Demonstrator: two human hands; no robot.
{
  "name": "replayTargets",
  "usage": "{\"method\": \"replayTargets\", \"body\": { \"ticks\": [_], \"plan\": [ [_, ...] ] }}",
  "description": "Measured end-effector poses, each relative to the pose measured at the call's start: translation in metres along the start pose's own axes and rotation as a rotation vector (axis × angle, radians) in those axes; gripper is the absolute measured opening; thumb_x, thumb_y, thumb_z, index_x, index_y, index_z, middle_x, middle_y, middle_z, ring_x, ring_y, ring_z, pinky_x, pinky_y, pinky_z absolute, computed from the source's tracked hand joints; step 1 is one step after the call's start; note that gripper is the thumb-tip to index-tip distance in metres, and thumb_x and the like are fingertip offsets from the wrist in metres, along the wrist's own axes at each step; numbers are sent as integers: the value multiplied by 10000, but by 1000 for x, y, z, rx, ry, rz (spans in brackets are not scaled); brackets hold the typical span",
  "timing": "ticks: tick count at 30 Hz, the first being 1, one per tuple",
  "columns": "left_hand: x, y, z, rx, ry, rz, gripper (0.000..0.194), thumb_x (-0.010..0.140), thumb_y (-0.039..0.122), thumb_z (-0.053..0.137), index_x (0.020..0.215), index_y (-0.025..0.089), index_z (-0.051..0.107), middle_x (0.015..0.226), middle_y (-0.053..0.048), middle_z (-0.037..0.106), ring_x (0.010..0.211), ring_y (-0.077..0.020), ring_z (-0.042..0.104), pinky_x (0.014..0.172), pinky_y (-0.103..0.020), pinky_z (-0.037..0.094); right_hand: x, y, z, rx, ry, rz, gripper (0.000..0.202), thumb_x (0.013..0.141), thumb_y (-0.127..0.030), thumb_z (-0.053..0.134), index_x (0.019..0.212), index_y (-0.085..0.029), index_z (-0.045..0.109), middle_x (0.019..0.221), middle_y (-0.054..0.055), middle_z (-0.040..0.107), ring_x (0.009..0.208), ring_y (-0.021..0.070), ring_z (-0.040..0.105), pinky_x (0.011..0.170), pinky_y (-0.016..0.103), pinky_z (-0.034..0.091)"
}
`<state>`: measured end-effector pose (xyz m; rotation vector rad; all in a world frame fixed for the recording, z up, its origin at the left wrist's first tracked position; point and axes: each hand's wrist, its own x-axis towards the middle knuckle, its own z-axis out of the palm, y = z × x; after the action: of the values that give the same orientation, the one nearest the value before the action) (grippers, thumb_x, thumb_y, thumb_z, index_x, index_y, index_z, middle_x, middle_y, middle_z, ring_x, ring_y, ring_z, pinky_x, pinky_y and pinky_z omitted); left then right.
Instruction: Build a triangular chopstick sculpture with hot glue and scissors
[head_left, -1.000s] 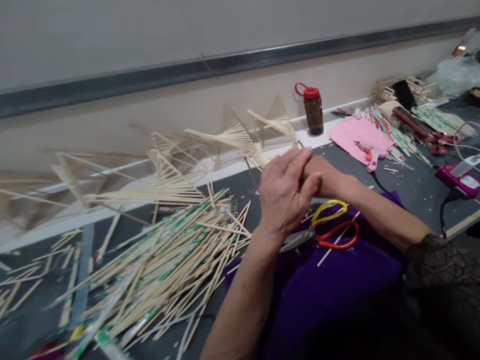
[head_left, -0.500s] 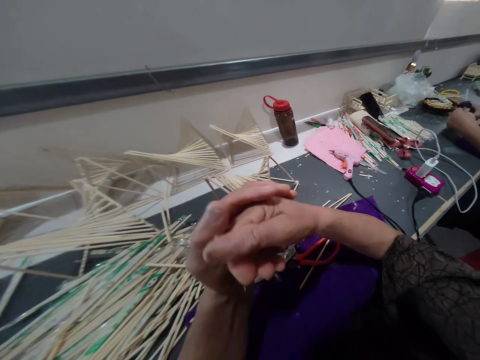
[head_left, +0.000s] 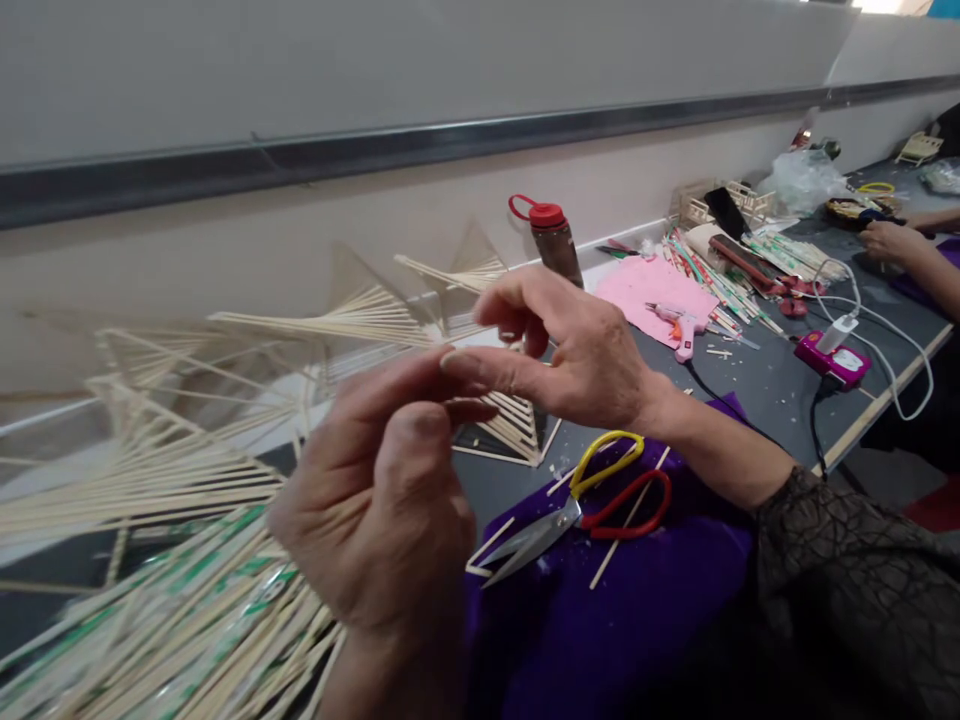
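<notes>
My left hand (head_left: 379,500) is raised over the table with its fingers stretched forward and its thumb apart from them. My right hand (head_left: 574,355) reaches across from the right, fingers curved and spread from the thumb. The right thumb's tip touches the left fingertips. I see nothing held in either hand. Below them, scissors (head_left: 574,515) with one yellow and one red handle lie on purple cloth (head_left: 570,630), blades pointing left. A few thin wooden sticks (head_left: 604,562) lie around the scissors. Behind my hands stands a fan-like stick structure (head_left: 367,315), partly covered by them.
Bundled sticks (head_left: 202,620) in green-printed wrappers fill the lower left. A red-lidded bottle (head_left: 555,245) stands by the wall. A pink glue gun (head_left: 682,330) rests on pink cloth (head_left: 637,285). A purple power socket (head_left: 832,360) has cables. Another person's hand (head_left: 896,245) is at far right.
My hands were clasped over each other; they have drawn apart, left hand toward the lower left, right hand upward. The scissors' blades and yellow handle are uncovered. The view has shifted slightly.
</notes>
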<state>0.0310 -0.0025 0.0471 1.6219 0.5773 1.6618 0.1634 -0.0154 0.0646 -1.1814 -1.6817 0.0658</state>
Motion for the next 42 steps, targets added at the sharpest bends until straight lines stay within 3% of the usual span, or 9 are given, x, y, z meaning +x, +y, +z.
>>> {"method": "replayTargets", "body": {
  "ticks": [5, 10, 13, 18, 23, 28, 33, 37, 42],
  "plan": [
    [2, 3, -4, -167, -121, -225, 181, 787, 262, 726, 948, 324, 780, 777, 23, 689, 555, -89, 577, 506, -223, 501, 3, 5, -6, 79, -132, -11, 245, 899, -338, 595, 1038, -136, 572, 966, 26, 602, 842, 93, 541, 738, 228, 432],
    [4, 1, -14, -171, -363, -320, 215, 780, 324, 740, 987, 279, 779, 865, -19, 687, 598, -110, 621, 510, -230, 541, 5, 9, -15, 208, -276, 52, 253, 813, -366, 658, 908, -141, 595, 840, -12, 590, 771, 96, 530, 692, 241, 395],
    [1, -4, -16, -94, -471, -333, 324, 807, 369, 707, 1097, 231, 741, 699, -7, 669, 541, -126, 613, 528, -255, 555, 7, 12, -14, 284, -359, 125, 272, 756, -345, 699, 923, -149, 612, 855, -14, 610, 786, 102, 547, 711, 253, 413],
    [3, -5, -19, 63, -570, -223, 294, 855, 350, 645, 1106, 214, 713, 649, -1, 673, 519, -136, 605, 521, -258, 529, 6, 10, -11, 443, -469, 282, 389, 728, -429, 730, 995, -166, 624, 889, 4, 635, 776, 115, 590, 674, 254, 464],
    [10, 0, -29, 391, -628, 71, 280, 889, 297, 555, 643, 220, 662, 549, 27, 619, 496, -105, 565, 498, -217, 446, 5, 7, -11, 525, -630, 296, 316, 713, -376, 748, 923, -165, 643, 826, -3, 645, 768, 118, 597, 662, 239, 477],
    [6, 9, -33, 360, -595, 108, 176, 863, 277, 620, 727, 243, 725, 575, 39, 651, 501, -98, 578, 502, -218, 457, 9, 23, -20, 559, -420, 334, 380, 769, -438, 693, 1014, -152, 638, 811, -3, 625, 642, 68, 538, 565, 200, 413],
    [25, -9, -55, 87, -4, -65, 175, 870, 296, 613, 789, 237, 756, 549, 47, 649, 408, -81, 538, 405, -214, 432, 15, 80, -38, 215, -12, 485, 305, 925, -353, 474, 940, -118, 669, 780, 36, 642, 558, 59, 497, 529, 205, 360],
    [48, -59, -86, 187, 195, -463, 199, 807, 311, 604, 772, 152, 718, 573, 6, 662, 376, -99, 549, 321, -194, 362, 11, 120, -31, -196, -280, 526, 203, 836, -167, 535, 844, -98, 725, 751, 55, 681, 639, 103, 572, 634, 227, 405],
    [42, -115, -108, 594, -55, -724, 461, 624, 167, 729, 1077, 124, 653, 969, -64, 708, 473, -109, 624, 400, -217, 472, 4, 137, -2, -368, -526, 465, 379, 795, -186, 632, 1162, -123, 704, 1046, 104, 729, 889, 161, 639, 764, 234, 425]
  ]
}}
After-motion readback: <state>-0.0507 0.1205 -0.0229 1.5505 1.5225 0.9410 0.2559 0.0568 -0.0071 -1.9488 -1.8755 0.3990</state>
